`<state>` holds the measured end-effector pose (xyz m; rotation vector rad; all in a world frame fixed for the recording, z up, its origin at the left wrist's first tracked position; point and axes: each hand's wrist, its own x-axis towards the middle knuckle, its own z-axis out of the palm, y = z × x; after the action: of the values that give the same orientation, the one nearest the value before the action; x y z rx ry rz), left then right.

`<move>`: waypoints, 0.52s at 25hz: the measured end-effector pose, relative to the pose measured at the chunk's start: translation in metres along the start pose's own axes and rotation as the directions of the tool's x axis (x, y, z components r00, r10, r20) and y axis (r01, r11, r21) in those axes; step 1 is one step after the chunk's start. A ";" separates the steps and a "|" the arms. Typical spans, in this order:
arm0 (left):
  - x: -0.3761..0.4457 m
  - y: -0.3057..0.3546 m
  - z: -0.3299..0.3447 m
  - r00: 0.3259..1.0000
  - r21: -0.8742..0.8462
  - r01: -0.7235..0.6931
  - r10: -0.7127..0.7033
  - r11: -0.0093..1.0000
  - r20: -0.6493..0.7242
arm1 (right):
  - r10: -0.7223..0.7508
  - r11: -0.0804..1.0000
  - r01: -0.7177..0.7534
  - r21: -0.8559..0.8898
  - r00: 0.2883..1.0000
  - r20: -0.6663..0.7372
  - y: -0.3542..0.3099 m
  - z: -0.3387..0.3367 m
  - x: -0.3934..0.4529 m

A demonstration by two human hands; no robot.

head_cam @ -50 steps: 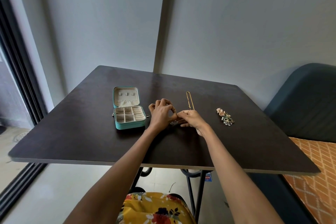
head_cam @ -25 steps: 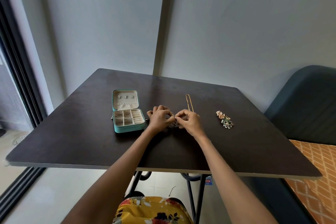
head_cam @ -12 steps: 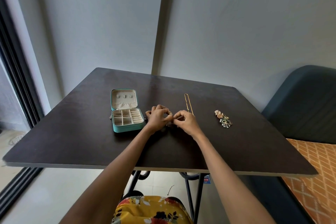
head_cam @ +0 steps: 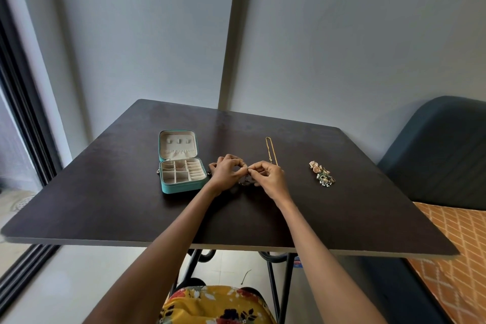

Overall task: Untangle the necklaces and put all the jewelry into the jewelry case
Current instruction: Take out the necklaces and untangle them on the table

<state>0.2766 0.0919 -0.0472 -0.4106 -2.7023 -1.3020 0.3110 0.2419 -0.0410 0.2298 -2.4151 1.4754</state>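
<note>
A teal jewelry case (head_cam: 181, 163) lies open on the dark table (head_cam: 105, 208), its cream compartments showing thin chains at the back. Just right of it, my left hand (head_cam: 227, 172) and my right hand (head_cam: 271, 177) meet fingertip to fingertip, both pinching a small dark tangled necklace (head_cam: 246, 181) that hangs between them onto the table. A gold chain necklace (head_cam: 271, 150) lies straight behind my right hand. A small pile of earrings and other jewelry (head_cam: 322, 173) sits further right.
A dark blue cushioned seat (head_cam: 441, 150) stands beyond the table's right edge, with an orange patterned surface (head_cam: 457, 250) below it. A dark window frame runs down the left. The table's front edge is near my lap.
My hands have stayed together over the tangled necklace, with small finger movements. The view has shifted slightly.
</note>
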 end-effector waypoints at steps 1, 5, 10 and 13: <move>0.000 0.000 0.000 1.000 0.003 0.003 -0.003 1.000 0.001 | -0.003 1.000 0.003 -0.009 1.000 -0.001 0.001 0.001 0.000; -0.001 0.002 -0.001 1.000 0.013 0.009 -0.009 1.000 0.006 | -0.015 0.991 0.009 -0.137 0.999 -0.040 0.001 0.004 0.003; -0.002 0.003 -0.002 1.000 -0.015 0.022 -0.022 1.000 0.007 | 0.034 0.992 -0.037 -0.118 0.999 -0.025 0.005 0.004 0.004; -0.003 0.004 -0.002 0.999 -0.075 0.036 -0.038 0.997 -0.021 | 0.094 0.995 -0.094 -0.015 0.996 -0.013 0.005 0.002 0.003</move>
<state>0.2803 0.0916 -0.0436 -0.3526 -2.6616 -1.4116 0.3062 0.2424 -0.0455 0.1051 -2.4577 1.4920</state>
